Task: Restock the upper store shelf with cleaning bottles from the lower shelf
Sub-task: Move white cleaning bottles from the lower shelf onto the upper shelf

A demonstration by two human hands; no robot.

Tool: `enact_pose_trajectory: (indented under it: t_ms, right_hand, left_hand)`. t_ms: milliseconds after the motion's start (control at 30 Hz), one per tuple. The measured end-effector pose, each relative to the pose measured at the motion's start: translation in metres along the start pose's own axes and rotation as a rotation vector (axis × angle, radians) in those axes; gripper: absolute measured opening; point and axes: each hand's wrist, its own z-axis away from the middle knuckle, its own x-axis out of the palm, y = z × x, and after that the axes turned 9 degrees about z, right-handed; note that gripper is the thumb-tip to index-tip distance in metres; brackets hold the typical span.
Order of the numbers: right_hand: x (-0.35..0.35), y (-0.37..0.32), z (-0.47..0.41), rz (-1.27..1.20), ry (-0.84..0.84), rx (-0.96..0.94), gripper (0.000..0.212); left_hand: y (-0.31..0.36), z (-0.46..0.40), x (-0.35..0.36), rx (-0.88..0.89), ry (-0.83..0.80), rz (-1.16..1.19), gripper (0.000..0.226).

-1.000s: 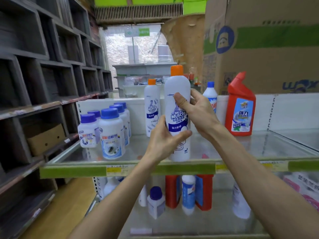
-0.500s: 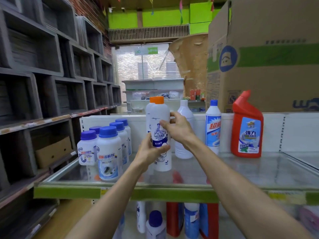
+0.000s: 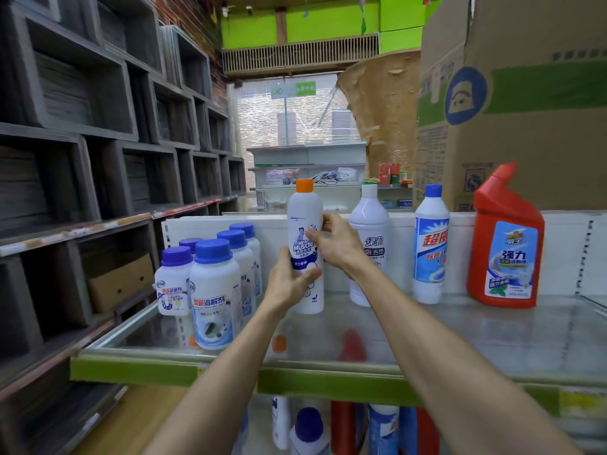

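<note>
1. A glass upper shelf (image 3: 460, 333) with a green front edge strip is seen spanning the view, backed by a white perforated panel (image 3: 565, 254).
2. A tall white bottle with an orange cap (image 3: 305, 224) is held upright at the far middle of the upper shelf, its base at or just above the glass (contact cannot be told).
3. The bottle's lower body is gripped by the left hand (image 3: 289, 284), thumb curled across the front label.
4. The bottle's upper label area is pinched by the right hand (image 3: 335, 244), fingers curled round from the right side.
5. To the left, a cluster of squat white bottles with blue caps (image 3: 213, 290) is stood in rows on the glass.
6. Just right of the held bottle, a white bottle with a white cap (image 3: 369, 231) is stood; further right are a blue-capped white bottle (image 3: 431, 244) and a red angled-neck bottle (image 3: 507, 244).
7. A large cardboard box (image 3: 512, 103) is seen behind the panel at the far right.
8. Below the green strip, the lower shelf is partly seen, with more bottles (image 3: 308, 428) (white, blue and red) stood on it.
9. Dark wooden cubby shelving (image 3: 82, 126) is lined along the left wall, with a small cardboard carton (image 3: 121, 284) in one low compartment.
10. At the far end, bright green wall panels (image 3: 328, 21) above a slatted vent and a window are seen.
</note>
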Motion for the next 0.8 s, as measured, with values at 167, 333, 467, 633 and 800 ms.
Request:
enact_pose_trajectory:
  t_ms: [167, 333, 467, 633, 800]
  right_hand:
    - [0.005, 0.001, -0.001, -0.003, 0.017, -0.008, 0.038]
    - [-0.001, -0.001, 0.007, -0.011, 0.005, 0.017, 0.040]
    - [-0.011, -0.001, 0.042, 0.008, 0.114, -0.066, 0.040]
    - [-0.023, 0.013, 0.128, -0.127, 0.283, -0.327, 0.015]
    - [-0.016, 0.050, 0.216, -0.248, 0.285, -0.361, 0.011]
  left_hand:
    - [-0.003, -0.005, -0.004, -0.004, -0.024, 0.008, 0.057]
    - [0.002, 0.001, -0.008, -0.022, -0.037, -0.024, 0.069]
    - [0.010, 0.020, -0.014, 0.090, 0.048, -0.111, 0.081]
    - [0.029, 0.107, -0.023, 0.279, 0.095, 0.090, 0.040]
    - [0.001, 0.204, -0.038, 0.295, 0.043, 0.266, 0.016]
